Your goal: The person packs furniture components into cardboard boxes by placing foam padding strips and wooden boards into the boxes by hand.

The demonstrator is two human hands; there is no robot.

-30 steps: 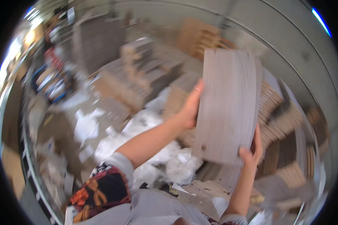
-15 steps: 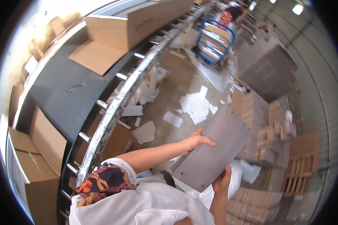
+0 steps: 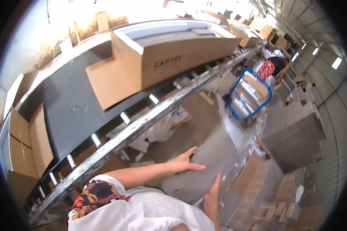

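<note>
A stack of long grey wood-look panels [image 3: 219, 150] with small holes near the near end lies slanted in front of my body. My left hand [image 3: 183, 161] grips its left edge, the thumb stretched over the top face and the fingers at the side. At the opposite edge is my right hand [image 3: 212, 189], its thumb pointing up along the side and its other fingers mostly hidden. Left of the panels, a worn metal rail [image 3: 162, 106] runs along the conveyor.
On the black conveyor belt [image 3: 69, 96] stand a long open carton [image 3: 181, 61] lined with white foam and another open carton [image 3: 21, 146]. Beyond the panels is a blue-framed trolley [image 3: 266, 101], with a person [image 3: 272, 67] bending behind it. Carton stacks [image 3: 291, 133] line the right.
My view has swung left and up, bringing the long carton's foam-lined inside into sight. Both hands keep hold of the panels, which now sit lower and farther left in the picture.
</note>
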